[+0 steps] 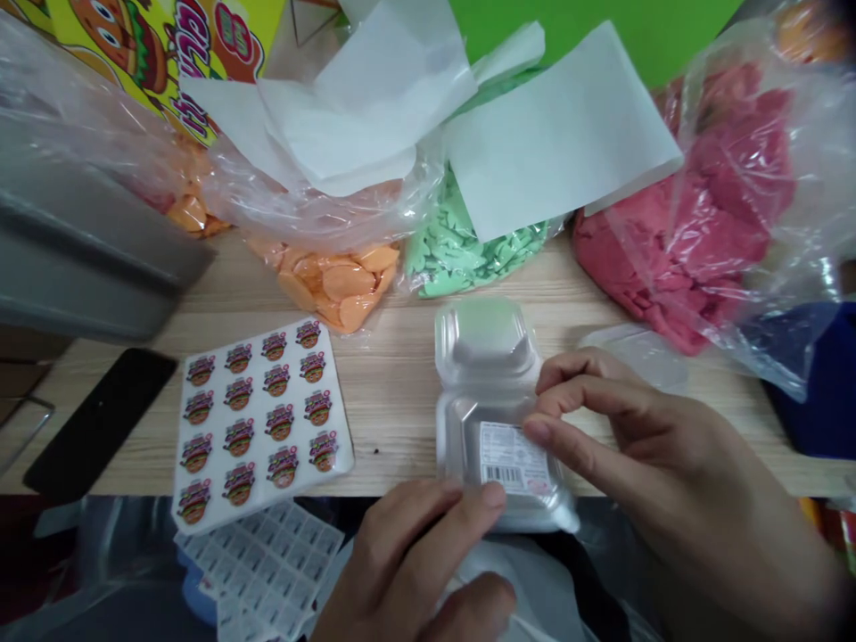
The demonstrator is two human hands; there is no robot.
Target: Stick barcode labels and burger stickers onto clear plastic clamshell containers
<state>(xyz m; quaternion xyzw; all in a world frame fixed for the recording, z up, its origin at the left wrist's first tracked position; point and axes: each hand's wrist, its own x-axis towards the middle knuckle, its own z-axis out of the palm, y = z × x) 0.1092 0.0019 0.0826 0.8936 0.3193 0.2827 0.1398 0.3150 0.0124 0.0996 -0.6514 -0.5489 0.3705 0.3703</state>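
A clear plastic clamshell box (487, 357) lies open on the wooden table (394, 374), near its front edge. A white barcode label (512, 456) sits on the box's nearer half. My right hand (621, 437) presses its fingertips on the label's right edge. My left hand (418, 557) has its fingers curled, with a fingertip against the box's front edge by the label.
A sheet of round burger stickers (258, 415) lies to the left, with a barcode label sheet (267, 562) below it. A black phone (100, 419) lies at far left. Behind stand bags of orange (338, 281), green (468, 254) and red (688, 232) pieces.
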